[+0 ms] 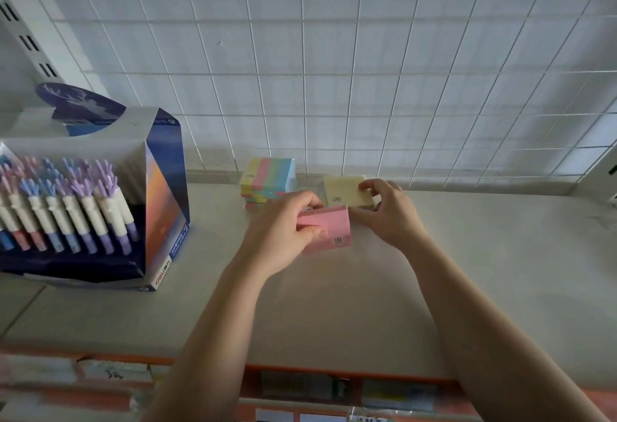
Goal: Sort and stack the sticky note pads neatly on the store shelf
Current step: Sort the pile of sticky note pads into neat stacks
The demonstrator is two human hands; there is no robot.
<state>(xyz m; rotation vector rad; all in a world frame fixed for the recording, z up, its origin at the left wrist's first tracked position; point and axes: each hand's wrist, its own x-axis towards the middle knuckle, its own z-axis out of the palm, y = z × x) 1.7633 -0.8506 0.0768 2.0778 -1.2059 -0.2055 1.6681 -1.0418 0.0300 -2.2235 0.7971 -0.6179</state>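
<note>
Pink pad [330, 228] gripped; yellow pad [343, 192] pinched

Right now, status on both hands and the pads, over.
Left hand grips pink pad. Right hand pinches yellow pad. Striped stack behind left hand; pen display far left.

white "deli" logo at the base of the pen display box [165, 171]

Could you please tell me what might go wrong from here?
The left hand grips the pink pad by one end only, so it might slip. The right hand pinches the yellow pad at one edge; it may land crooked. The striped stack stands close by; a nudge could skew it.
</note>
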